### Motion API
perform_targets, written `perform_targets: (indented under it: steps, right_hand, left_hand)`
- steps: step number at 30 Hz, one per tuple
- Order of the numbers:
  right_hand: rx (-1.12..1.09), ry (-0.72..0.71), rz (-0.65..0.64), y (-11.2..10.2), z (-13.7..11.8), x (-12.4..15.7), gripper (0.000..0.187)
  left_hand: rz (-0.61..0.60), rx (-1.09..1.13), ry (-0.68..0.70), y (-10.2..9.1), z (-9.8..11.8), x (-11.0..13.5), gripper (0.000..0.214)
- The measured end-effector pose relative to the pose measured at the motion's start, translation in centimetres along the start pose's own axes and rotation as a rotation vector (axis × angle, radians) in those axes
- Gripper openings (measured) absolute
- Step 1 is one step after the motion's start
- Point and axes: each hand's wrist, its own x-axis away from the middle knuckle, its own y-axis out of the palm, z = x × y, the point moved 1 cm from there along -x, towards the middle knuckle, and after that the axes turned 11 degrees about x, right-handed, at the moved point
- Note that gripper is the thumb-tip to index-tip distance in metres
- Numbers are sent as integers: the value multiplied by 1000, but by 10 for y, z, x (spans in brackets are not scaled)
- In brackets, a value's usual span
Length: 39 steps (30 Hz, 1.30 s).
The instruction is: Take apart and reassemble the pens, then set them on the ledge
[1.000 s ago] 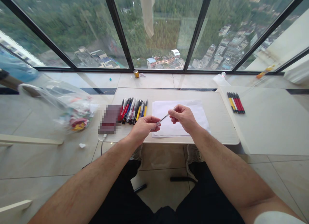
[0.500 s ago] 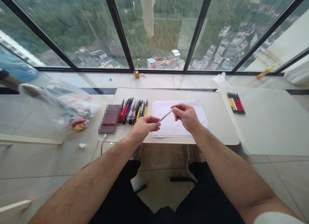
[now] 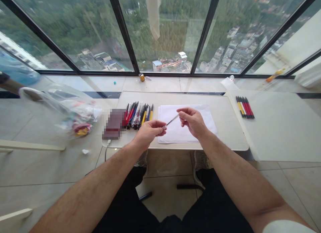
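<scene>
A slim pen refill [image 3: 171, 120], greyish with a dark stretch, slants up to the right between my hands above the white paper [image 3: 185, 134]. My left hand [image 3: 149, 132] pinches its lower end between thumb and fingers, which hide that end. At the upper end, the thumb and index finger of my right hand [image 3: 190, 120] close on the tip. Beyond my left hand lies a dense row of pens [image 3: 138, 115] in red, blue, black, clear and yellow.
Several yellow and red pens with black ends [image 3: 245, 107] lie side by side on the right-hand board [image 3: 281, 129]. A blurred-out dark object [image 3: 114, 124] with a cable lies left on the low table [image 3: 228, 139]. Farther left is a plastic bag [image 3: 77, 115]. A small can [image 3: 141, 77] stands by the window.
Almost nothing differs. Both hands keep their hold on the pen refill, and my right hand has shifted very slightly to the left.
</scene>
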Motion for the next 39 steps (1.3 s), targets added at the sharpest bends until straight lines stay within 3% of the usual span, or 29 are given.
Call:
perform_targets:
  steps: [10, 16, 22, 39]
  right_hand:
    - [75, -6, 46, 0, 5, -2, 35]
    - [-36, 5, -30, 3, -3, 2, 29]
    - [6, 12, 14, 2, 2, 0, 27]
    - [-37, 3, -40, 3, -2, 3, 28]
  left_hand:
    - [-3, 20, -10, 0, -2, 0, 26]
    - [2, 20, -17, 0, -2, -1, 25]
    - [-11, 24, -6, -2, -3, -3, 26]
    - [-6, 46, -8, 0, -2, -1, 23]
